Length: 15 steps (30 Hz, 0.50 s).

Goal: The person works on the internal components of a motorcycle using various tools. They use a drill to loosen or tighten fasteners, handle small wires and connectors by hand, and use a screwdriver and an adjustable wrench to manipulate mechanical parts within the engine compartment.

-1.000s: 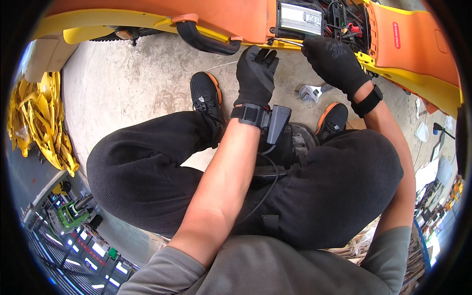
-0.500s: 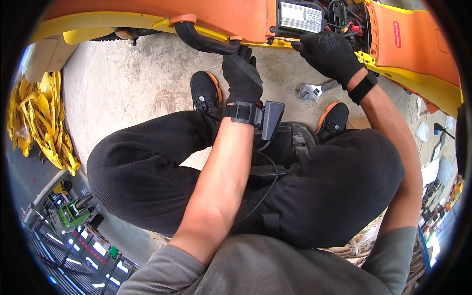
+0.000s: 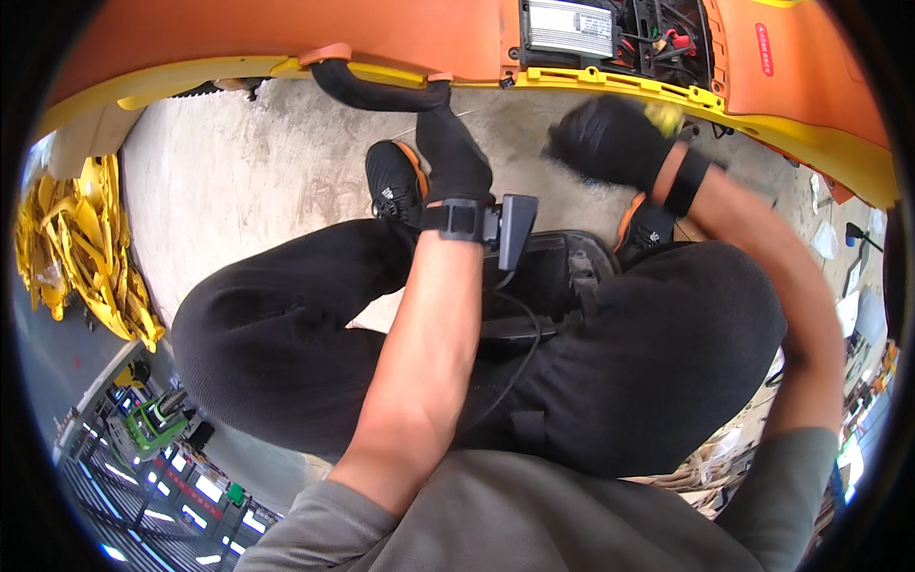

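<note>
The left hand (image 3: pixel 456 153) in a black glove is wrapped tight around the curved black rubber handle (image 3: pixel 376 93) at the orange machine's (image 3: pixel 381 33) lower edge, steadying it. The gloved right hand (image 3: pixel 610 141) is blurry, closed on a small yellow piece (image 3: pixel 664 116).

Both hands wear black gloves: the left hand (image 3: pixel 456 153) on a black curved handle (image 3: pixel 374 92), the right hand (image 3: pixel 610 141) beside something small and yellow (image 3: pixel 664 116). The machine body (image 3: pixel 381 33) is orange with a yellow lower edge (image 3: pixel 610 84), its control box (image 3: pixel 570 25) silver-grey. Trousers (image 3: pixel 286 334) black, floor (image 3: pixel 248 162) pale grey, and the heaped parts (image 3: pixel 71 243) yellow.
</note>
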Available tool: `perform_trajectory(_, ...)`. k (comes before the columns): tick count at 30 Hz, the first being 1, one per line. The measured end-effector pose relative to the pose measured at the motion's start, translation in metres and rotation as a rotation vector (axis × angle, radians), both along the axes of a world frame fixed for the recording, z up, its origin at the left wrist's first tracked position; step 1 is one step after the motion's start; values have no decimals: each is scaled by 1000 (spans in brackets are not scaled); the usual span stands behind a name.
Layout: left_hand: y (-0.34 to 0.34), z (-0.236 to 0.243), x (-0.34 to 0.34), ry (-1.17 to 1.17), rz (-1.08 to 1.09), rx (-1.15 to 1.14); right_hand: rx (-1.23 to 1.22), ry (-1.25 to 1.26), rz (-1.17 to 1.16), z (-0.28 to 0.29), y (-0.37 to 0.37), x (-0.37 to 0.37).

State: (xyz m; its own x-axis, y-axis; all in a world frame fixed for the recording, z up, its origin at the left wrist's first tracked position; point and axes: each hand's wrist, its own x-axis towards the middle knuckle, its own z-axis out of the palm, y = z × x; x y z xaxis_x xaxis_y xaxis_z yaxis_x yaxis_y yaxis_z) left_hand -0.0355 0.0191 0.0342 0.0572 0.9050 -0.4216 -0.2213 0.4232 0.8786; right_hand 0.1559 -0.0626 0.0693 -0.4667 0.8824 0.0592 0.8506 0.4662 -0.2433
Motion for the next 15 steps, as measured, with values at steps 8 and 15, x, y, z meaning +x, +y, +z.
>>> perform_trajectory(8,-9,4,-3,-284,-21,-421,-111,56,-321,35,1,4)
perform_trajectory(15,-14,17,7,-292,-212,-377,-58,-76,-413,31,27,9)
